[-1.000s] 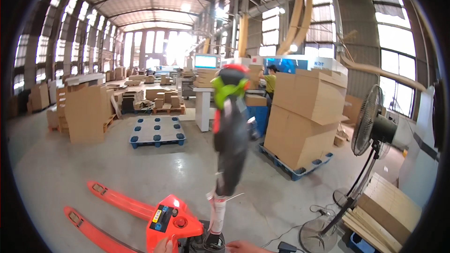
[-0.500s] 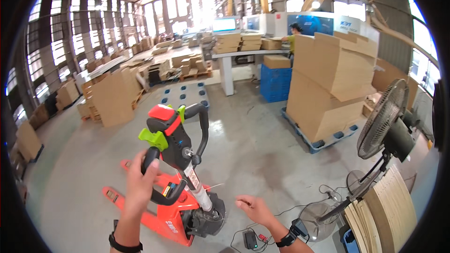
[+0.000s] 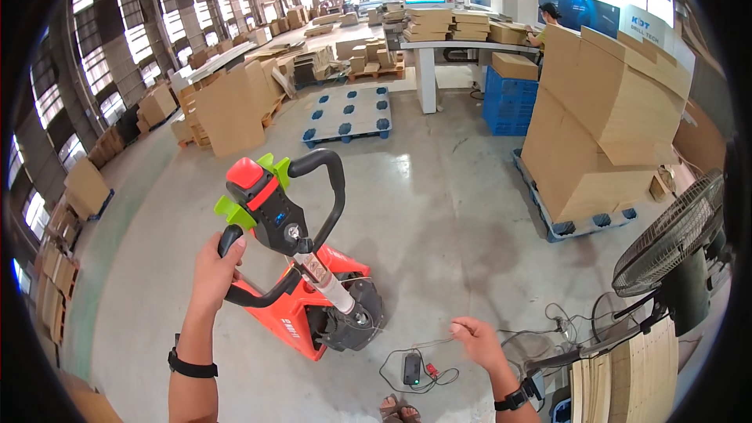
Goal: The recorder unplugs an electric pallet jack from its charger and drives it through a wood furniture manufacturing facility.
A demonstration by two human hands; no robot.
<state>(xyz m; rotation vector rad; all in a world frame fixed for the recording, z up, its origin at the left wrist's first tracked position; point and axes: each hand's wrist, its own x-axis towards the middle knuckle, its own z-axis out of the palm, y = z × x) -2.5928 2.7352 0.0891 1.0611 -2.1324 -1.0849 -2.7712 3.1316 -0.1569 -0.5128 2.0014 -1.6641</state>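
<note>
Person at a red pallet truck on a warehouse floor. The left hand (image 3: 213,270) is closed around the left grip of the truck's black loop handle (image 3: 340,192), its fingers wrapped over the bar. The pallet truck (image 3: 286,323) stands left of centre in the near part of the scene, its handle column (image 3: 325,280) tilted toward the person and topped by a black control head (image 3: 270,215) with a red cap and green levers. The right hand (image 3: 478,342) is at the near right, well apart from the truck, its fingers curled with the tips close together; a thin cable meets the fingertips, but whether it is held cannot be told. Just left of this hand, a black power adapter (image 3: 412,369) with a green light lies on the floor beside a red connector (image 3: 432,370). Far beyond the truck is a pallet (image 3: 345,121) with blue feet. Farther right stand a table (image 3: 425,82) bearing flat brown stacks, blue crates (image 3: 507,103) under a carton (image 3: 514,66), and large cardboard sheets (image 3: 576,125) on another pallet. A fan (image 3: 666,227) occupies the near right edge.
</note>
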